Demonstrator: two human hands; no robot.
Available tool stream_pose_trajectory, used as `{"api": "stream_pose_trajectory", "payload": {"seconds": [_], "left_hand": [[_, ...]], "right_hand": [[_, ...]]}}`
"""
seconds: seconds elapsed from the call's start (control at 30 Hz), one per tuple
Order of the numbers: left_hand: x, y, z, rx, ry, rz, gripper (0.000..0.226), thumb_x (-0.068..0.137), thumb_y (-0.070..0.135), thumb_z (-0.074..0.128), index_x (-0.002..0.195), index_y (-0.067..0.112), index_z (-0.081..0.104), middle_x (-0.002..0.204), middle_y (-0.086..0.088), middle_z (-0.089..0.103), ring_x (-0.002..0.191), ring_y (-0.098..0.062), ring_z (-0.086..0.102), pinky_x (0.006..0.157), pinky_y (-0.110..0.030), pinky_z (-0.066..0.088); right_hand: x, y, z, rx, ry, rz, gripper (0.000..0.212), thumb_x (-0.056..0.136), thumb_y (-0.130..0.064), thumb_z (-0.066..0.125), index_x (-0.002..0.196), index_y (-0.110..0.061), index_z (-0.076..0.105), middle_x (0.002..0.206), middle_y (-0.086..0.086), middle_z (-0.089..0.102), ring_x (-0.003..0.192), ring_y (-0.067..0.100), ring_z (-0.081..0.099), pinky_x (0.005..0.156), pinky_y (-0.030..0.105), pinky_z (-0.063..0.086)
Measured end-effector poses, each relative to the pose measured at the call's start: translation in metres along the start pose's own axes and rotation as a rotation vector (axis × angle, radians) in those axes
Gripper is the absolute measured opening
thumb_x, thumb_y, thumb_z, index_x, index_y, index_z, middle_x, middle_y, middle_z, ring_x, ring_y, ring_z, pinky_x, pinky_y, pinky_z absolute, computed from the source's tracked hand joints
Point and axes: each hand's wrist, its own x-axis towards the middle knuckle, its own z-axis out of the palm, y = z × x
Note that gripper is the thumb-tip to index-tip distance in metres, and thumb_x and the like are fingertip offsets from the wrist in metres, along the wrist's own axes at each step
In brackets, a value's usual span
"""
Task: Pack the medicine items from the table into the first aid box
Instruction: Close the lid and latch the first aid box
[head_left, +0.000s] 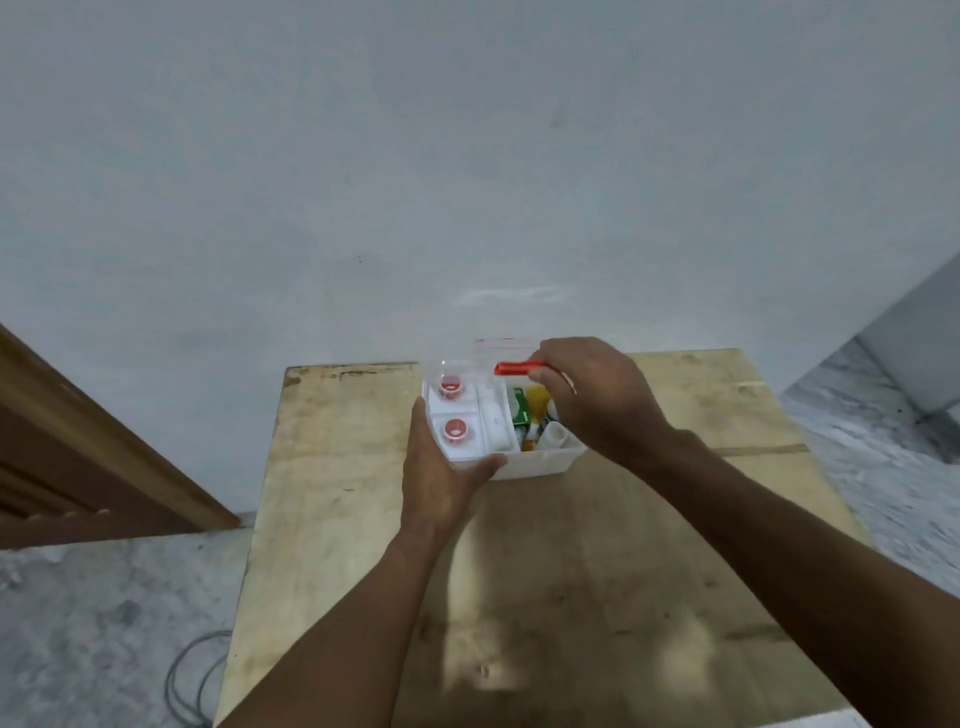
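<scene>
Centrally, plywood table (322, 493) by pale wall (467, 156), floor cable (192, 670), left hand (441, 478) gripping tray (470, 452), right hand (597, 400) pinching red handle (519, 368).

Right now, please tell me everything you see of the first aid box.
The first aid box is white plastic, upright toward the far edge of the wooden table. A clear divided tray covers its left half and holds two red-capped pieces. Its open right half shows a green carton and white bottles. The left hand grips its near left corner; the right hand holds the red handle above.
</scene>
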Motion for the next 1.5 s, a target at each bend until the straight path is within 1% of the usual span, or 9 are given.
{"api": "stream_pose_trajectory", "payload": {"seconds": [0.27, 0.57, 0.73, 0.87, 0.97, 1.07, 1.27, 1.4, 1.5], "left_hand": [[-0.003, 0.002, 0.004, 0.089, 0.037, -0.024, 0.094, 0.062, 0.034, 0.092, 0.129, 0.037, 0.027, 0.123, 0.019, 0.042, 0.096, 0.0, 0.053, 0.071, 0.002, 0.039], [-0.006, -0.005, 0.006, 0.087, 0.086, -0.086, 0.104, 0.056, 0.036, 0.095, 0.137, 0.023, 0.031, 0.125, 0.01, 0.05, 0.107, -0.008, 0.056, 0.069, -0.002, 0.047], [-0.004, -0.013, -0.004, 0.09, -0.004, -0.07, 0.11, 0.049, 0.034, 0.098, 0.136, 0.027, 0.031, 0.116, 0.026, 0.049, 0.104, 0.0, 0.058, 0.069, -0.001, 0.047], [-0.004, -0.011, -0.011, 0.068, -0.053, -0.057, 0.134, 0.05, 0.043, 0.095, 0.153, 0.027, 0.01, 0.123, 0.029, 0.047, 0.11, 0.001, 0.054, 0.077, -0.001, 0.042], [-0.008, -0.002, -0.015, 0.072, -0.09, 0.041, 0.114, 0.05, 0.036, 0.095, 0.136, 0.051, 0.022, 0.114, 0.048, 0.047, 0.106, 0.018, 0.053, 0.077, 0.002, 0.041], [-0.01, 0.005, -0.02, 0.097, -0.144, 0.123, 0.097, 0.057, 0.029, 0.092, 0.128, 0.05, 0.029, 0.118, 0.056, 0.041, 0.112, 0.027, 0.045, 0.083, 0.002, 0.04], [-0.005, -0.002, -0.031, 0.125, -0.231, 0.105, 0.105, 0.076, 0.036, 0.082, 0.155, 0.037, 0.013, 0.15, 0.016, 0.043, 0.135, -0.005, 0.045, 0.107, -0.043, 0.046], [-0.008, 0.006, -0.028, 0.133, -0.191, 0.109, 0.107, 0.067, 0.055, 0.084, 0.147, 0.052, 0.013, 0.147, 0.033, 0.035, 0.133, 0.006, 0.042, 0.108, -0.027, 0.044], [-0.011, 0.01, -0.024, 0.114, -0.168, 0.154, 0.097, 0.064, 0.043, 0.09, 0.134, 0.055, 0.024, 0.129, 0.047, 0.043, 0.119, 0.02, 0.046, 0.091, -0.003, 0.042]], "right_hand": [[-0.047, 0.0, 0.035, -0.087, -0.02, -0.005, 0.008, 0.086, -0.017, 0.075, 0.085, -0.009, 0.077, 0.091, 0.008, 0.075, 0.079, 0.025, 0.068, 0.068, 0.038, 0.06], [-0.064, 0.011, 0.061, -0.109, -0.065, 0.007, 0.014, 0.083, -0.022, 0.08, 0.094, -0.014, 0.078, 0.115, 0.012, 0.073, 0.106, 0.032, 0.068, 0.083, 0.046, 0.06], [-0.069, 0.011, 0.07, -0.101, -0.018, 0.022, 0.014, 0.079, -0.017, 0.083, 0.091, -0.013, 0.077, 0.114, 0.013, 0.073, 0.106, 0.034, 0.068, 0.084, 0.047, 0.06], [-0.071, 0.012, 0.075, -0.091, 0.004, 0.012, 0.015, 0.078, -0.017, 0.084, 0.09, -0.013, 0.077, 0.114, 0.013, 0.073, 0.106, 0.035, 0.068, 0.084, 0.047, 0.059], [-0.074, 0.014, 0.079, -0.092, 0.046, 0.001, 0.017, 0.075, -0.013, 0.085, 0.09, -0.012, 0.076, 0.115, 0.014, 0.072, 0.108, 0.036, 0.067, 0.085, 0.05, 0.059], [-0.078, 0.016, 0.083, -0.124, 0.098, -0.046, 0.018, 0.076, -0.013, 0.085, 0.091, -0.012, 0.075, 0.116, 0.016, 0.072, 0.108, 0.038, 0.067, 0.087, 0.05, 0.057], [-0.085, 0.019, 0.087, -0.179, 0.06, -0.088, 0.026, 0.085, -0.026, 0.076, 0.106, -0.01, 0.073, 0.128, 0.018, 0.066, 0.118, 0.039, 0.062, 0.097, 0.054, 0.052], [-0.09, 0.019, 0.08, -0.135, 0.022, -0.115, 0.044, 0.084, -0.045, 0.062, 0.113, -0.012, 0.072, 0.133, 0.017, 0.063, 0.123, 0.039, 0.057, 0.104, 0.051, 0.048], [-0.09, 0.023, 0.077, -0.134, 0.015, -0.139, 0.034, 0.085, -0.033, 0.066, 0.112, -0.013, 0.073, 0.133, 0.018, 0.063, 0.124, 0.039, 0.059, 0.102, 0.053, 0.05]]}}
